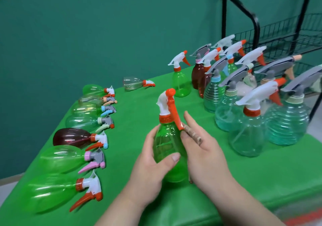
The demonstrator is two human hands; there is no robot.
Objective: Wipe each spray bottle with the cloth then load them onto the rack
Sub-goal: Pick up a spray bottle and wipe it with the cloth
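Above the green desk, the left hand grips the upright green spray bottle around its body. The right hand, fingers straight, presses a brown cloth against the bottle's side.

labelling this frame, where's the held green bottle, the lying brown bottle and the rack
held green bottle (165, 146), head view, on its body below the collar
lying brown bottle (71, 137), head view, middle of its dark body
rack (278, 31), head view, on the wire basket's wall
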